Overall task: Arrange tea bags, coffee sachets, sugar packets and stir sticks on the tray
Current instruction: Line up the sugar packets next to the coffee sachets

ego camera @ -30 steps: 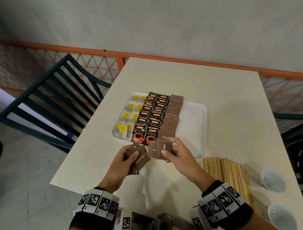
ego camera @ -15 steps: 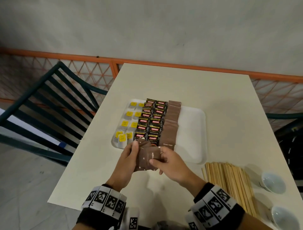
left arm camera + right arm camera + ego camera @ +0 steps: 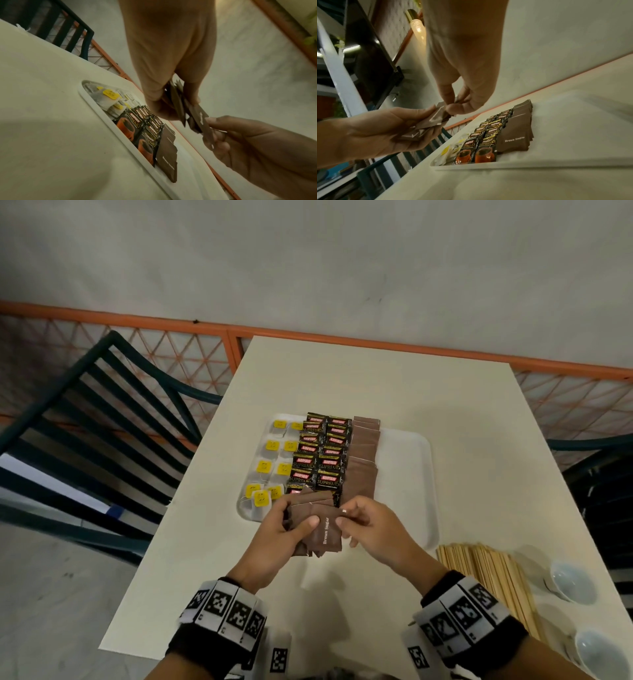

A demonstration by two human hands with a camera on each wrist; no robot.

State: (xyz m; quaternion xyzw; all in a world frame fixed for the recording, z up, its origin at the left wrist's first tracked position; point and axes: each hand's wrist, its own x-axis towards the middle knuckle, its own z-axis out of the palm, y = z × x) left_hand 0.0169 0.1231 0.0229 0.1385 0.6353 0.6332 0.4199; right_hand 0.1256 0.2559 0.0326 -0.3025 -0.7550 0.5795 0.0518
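A white tray [image 3: 404, 460] on the cream table holds yellow-tagged tea bags [image 3: 270, 467] on its left, black coffee sachets [image 3: 320, 455] in the middle and a column of brown sugar packets [image 3: 363, 453] beside them. Just in front of the tray's near edge, my left hand [image 3: 284, 529] grips a fanned stack of brown sugar packets [image 3: 323, 534]. My right hand [image 3: 363, 525] pinches the edge of the top packet [image 3: 204, 121] between thumb and forefinger. A bundle of wooden stir sticks [image 3: 486, 577] lies on the table to the right.
Two small white bowls [image 3: 572, 580] [image 3: 603, 652] sit at the table's right front corner. A dark green chair [image 3: 85, 440] stands to the left and an orange railing [image 3: 205, 325] runs behind the table. The tray's right half [image 3: 573, 121] is bare.
Both hands have come together in front of the tray. The loose packets in the left hand are gathered into a tighter stack, and the right hand now pinches the top one.
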